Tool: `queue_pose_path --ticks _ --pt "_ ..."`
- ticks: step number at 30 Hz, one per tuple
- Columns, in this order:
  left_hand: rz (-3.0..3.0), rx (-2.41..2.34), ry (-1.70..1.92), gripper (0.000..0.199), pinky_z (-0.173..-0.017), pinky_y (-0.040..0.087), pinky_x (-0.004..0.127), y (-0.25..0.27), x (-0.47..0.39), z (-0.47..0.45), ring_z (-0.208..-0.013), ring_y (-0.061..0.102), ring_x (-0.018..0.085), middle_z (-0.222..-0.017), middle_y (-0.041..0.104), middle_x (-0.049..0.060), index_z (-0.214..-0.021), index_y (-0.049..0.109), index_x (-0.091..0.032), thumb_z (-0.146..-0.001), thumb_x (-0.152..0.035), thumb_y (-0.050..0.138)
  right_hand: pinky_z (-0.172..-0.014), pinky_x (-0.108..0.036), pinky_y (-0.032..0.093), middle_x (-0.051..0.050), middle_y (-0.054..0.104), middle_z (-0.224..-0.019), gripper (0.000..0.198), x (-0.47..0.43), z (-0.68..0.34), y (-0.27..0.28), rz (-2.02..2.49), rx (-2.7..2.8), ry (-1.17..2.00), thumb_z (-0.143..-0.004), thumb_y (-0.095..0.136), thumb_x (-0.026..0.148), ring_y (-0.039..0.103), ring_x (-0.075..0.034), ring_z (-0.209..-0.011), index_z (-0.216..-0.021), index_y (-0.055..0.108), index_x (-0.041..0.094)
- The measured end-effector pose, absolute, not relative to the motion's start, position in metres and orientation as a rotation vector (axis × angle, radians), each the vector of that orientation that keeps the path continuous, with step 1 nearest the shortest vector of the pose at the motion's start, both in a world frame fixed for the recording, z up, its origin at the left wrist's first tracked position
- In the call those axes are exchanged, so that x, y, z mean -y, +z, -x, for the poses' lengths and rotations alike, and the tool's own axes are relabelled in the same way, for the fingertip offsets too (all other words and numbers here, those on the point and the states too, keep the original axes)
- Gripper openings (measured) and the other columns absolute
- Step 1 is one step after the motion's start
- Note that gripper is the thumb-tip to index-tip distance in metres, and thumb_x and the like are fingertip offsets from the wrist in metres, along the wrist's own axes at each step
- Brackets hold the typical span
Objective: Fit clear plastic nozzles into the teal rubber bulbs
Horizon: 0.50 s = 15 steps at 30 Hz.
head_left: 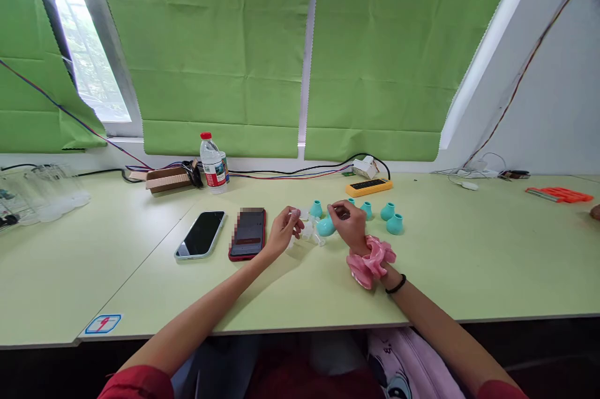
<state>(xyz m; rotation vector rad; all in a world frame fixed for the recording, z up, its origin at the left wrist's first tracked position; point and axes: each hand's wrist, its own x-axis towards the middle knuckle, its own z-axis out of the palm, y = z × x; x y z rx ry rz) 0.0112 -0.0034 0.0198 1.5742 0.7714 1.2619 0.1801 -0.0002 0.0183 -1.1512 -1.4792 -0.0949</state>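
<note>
My right hand is closed on a teal flask-shaped piece, its rounded end turned down toward the left. To its left, my left hand pinches a small clear plastic piece between thumb and fingers; its exact shape is too small to make out. Several more translucent plastic pieces lie on the table between the two hands. Around and behind my right hand stand several similar teal pieces with narrow necks, among them one teal piece at the right and another near the back.
Left of my hands lie a red-cased phone and a pale-cased phone. Farther back are a water bottle, a cardboard box, cables and a yellow power strip. An orange item lies at far right on the table.
</note>
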Motion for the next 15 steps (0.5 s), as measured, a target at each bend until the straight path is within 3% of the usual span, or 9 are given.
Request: queue_pose_path --ticks 5,12,15 --pt "-1.743 -0.846 1.348 0.034 -0.055 0.041 0.021 0.016 0.014 -0.016 -0.067 0.049 0.011 -0.072 0.05 0.001 -0.083 0.042 -0.018 -0.079 -0.049 0.031 -0.046 -0.023 0.04 -0.001 0.055 -0.056 0.018 0.008 -0.15 0.002 1.029 1.494 0.232 -0.073 0.049 0.034 0.05 -0.012 -0.049 -0.067 0.051 0.017" --pt "-1.991 -0.989 1.288 0.03 -0.051 0.03 0.02 0.012 0.034 -0.026 -0.052 0.036 0.009 -0.058 0.039 -0.004 -0.086 0.044 -0.018 -0.082 -0.044 0.029 -0.049 -0.022 0.042 -0.001 0.055 -0.063 0.016 0.013 -0.139 0.0 1.01 1.39 0.439 -0.075 0.045 0.034 0.052 -0.012 -0.055 -0.072 0.044 0.018" --pt "-1.864 -1.006 1.247 0.032 -0.045 0.032 0.019 0.012 0.037 -0.029 -0.047 0.038 0.009 -0.057 0.041 -0.004 -0.091 0.041 -0.02 -0.081 -0.047 0.028 -0.049 -0.022 0.043 -0.002 0.054 -0.067 0.019 0.013 -0.14 0.001 1.032 1.351 0.439 -0.076 0.044 0.037 0.051 -0.012 -0.059 -0.074 0.044 0.018"
